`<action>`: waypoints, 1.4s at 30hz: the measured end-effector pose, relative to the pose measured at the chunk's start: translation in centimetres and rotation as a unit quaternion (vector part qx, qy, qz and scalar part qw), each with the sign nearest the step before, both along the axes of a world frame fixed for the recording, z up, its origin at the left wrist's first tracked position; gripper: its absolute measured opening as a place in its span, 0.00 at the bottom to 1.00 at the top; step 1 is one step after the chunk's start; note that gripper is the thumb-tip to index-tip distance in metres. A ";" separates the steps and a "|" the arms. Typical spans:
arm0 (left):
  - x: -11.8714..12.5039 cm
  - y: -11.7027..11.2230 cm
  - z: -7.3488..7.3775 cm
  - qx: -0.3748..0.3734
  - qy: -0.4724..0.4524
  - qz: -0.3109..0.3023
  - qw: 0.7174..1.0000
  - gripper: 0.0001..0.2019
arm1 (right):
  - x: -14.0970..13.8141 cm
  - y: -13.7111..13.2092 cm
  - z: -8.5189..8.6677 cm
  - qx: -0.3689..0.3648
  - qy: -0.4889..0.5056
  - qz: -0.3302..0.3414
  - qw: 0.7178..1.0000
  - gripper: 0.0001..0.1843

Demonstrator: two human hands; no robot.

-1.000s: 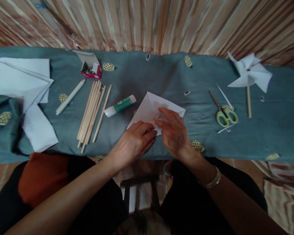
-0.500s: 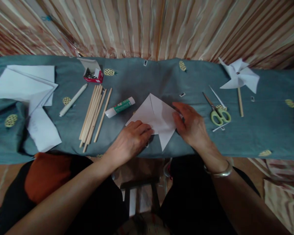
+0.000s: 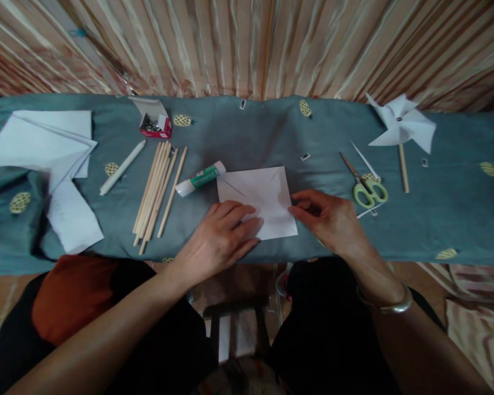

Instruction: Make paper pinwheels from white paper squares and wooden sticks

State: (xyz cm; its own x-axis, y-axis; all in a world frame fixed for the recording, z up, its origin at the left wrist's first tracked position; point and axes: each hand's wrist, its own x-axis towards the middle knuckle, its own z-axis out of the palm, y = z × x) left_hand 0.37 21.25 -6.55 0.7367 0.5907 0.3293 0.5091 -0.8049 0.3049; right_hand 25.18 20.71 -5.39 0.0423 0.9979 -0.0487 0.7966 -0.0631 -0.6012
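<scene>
A white square sheet of paper lies flat on the cloth in front of me, with slits running in from its corners. My left hand rests on its lower left part, fingers stretched out and pressing it down. At the right edge of the sheet, my right hand has its thumb and forefinger brought together on the paper's edge; its other fingers are curled and partly hidden. A green and white glue stick lies just beyond the sheet's upper left corner.
Left of the glue stick are several wooden sticks, a white candle-like stick, an open red box of small metal pieces and white papers. Green-handled scissors, paper strips and a paper pinwheel lie right.
The paper's lifted and folded parts now lie flat as a square. My left hand has spread further over the sheet, and my right hand has moved slightly down, its fingers drawn together.
</scene>
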 end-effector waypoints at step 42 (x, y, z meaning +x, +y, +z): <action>0.8 -2.2 0.1 -0.025 -0.017 -0.027 0.999 0.13 | -3.3 -1.0 -1.5 0.150 0.037 0.161 0.975 0.08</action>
State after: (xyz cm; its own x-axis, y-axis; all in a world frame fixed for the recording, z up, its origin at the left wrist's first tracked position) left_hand 1.14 19.01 -6.47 0.7570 0.5665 0.3256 0.4537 -0.8143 0.3620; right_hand 21.87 19.73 -6.90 -0.2684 0.9284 0.2569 0.7002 0.3711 -0.6099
